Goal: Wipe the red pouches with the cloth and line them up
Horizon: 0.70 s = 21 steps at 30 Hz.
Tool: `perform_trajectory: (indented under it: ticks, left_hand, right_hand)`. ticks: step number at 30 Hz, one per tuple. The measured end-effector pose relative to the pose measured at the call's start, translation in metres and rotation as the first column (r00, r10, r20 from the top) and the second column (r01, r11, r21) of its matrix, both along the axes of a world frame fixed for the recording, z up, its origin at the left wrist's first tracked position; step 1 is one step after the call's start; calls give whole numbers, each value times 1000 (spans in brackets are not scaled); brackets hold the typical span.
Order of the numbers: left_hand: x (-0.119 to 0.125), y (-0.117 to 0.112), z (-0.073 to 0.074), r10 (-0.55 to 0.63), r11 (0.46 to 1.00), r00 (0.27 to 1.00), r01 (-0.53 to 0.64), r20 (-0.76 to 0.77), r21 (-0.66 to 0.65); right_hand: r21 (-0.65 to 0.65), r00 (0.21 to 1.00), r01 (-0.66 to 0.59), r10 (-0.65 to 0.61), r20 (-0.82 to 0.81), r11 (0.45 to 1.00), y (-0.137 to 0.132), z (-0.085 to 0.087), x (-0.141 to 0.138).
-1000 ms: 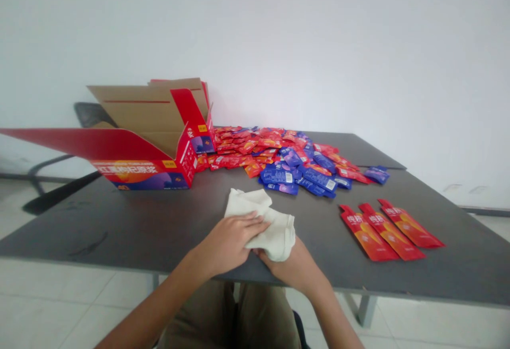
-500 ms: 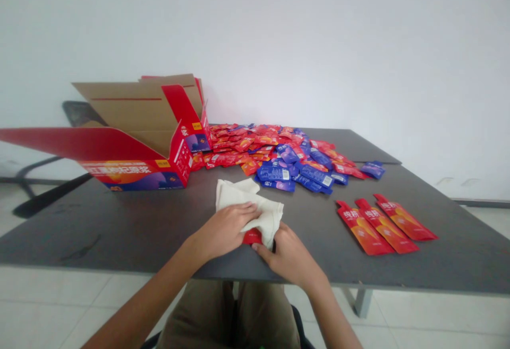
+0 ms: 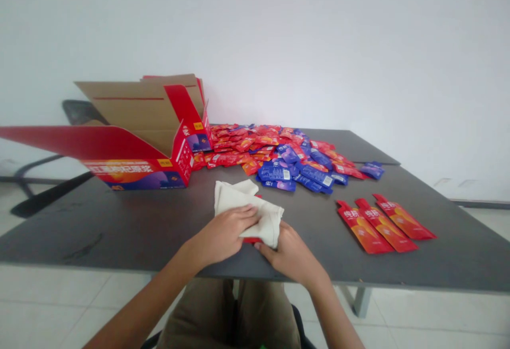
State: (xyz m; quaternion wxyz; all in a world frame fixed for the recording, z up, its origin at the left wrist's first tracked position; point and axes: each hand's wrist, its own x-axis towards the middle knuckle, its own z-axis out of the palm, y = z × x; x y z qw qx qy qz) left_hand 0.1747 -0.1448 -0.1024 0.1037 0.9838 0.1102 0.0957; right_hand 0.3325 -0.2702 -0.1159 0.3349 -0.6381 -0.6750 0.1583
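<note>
At the table's near side, my left hand [image 3: 229, 232] presses a folded cream cloth [image 3: 239, 200] down, fingers closed on it. Under the cloth lies a red pouch [image 3: 252, 240]; only slivers of it show at the near and far edges. My right hand [image 3: 292, 253] grips the pouch's right side, thumb in front, its other fingers partly hidden behind the cloth. To the right, three red-orange pouches [image 3: 366, 229] lie side by side in a slanted row, printed faces up.
An open red carton [image 3: 139, 173] with raised flaps stands at the left, another carton [image 3: 201, 126] behind it. A heap of red and blue pouches [image 3: 274, 152] covers the table's far middle. A dark chair [image 3: 51, 195] stands beyond the left edge of the grey table [image 3: 139, 232].
The cloth's front part has shifted and flattened over the pouch, so less red shows in front and a sliver shows behind. Both hands stay in nearly the same place.
</note>
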Motion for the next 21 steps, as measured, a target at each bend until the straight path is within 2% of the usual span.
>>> perform_trajectory:
  ticks: [3,9,11,14,16,18,21]
  left_hand:
    - [-9,-10,2,-45,999,999,45,-25,-13]
    - [14,6,0,114,993,993,-113,-28,14]
    - [14,6,-1,95,995,995,-95,-26,6]
    - [2,-5,-2,5,1000,999,-5,-32,9]
    - [-6,-12,-2,-13,1000,999,14,-43,19]
    - [-4,-12,-2,13,1000,998,-12,-55,25]
    - [9,1,-1,101,995,993,-100,-65,25]
  right_hand:
    - [-25,1000,-22,22,-9,999,1,0,0]
    - [8,999,44,-44,14,999,-1,-2,1]
    - [7,999,41,-41,14,999,-1,-2,1]
    - [18,1000,-12,12,-3,1000,1,-2,1]
    - [12,999,-39,39,-18,999,1,-3,1]
    - [8,999,-27,27,-24,1000,1,-3,3]
    - [19,999,11,-11,-34,1000,0,-3,4]
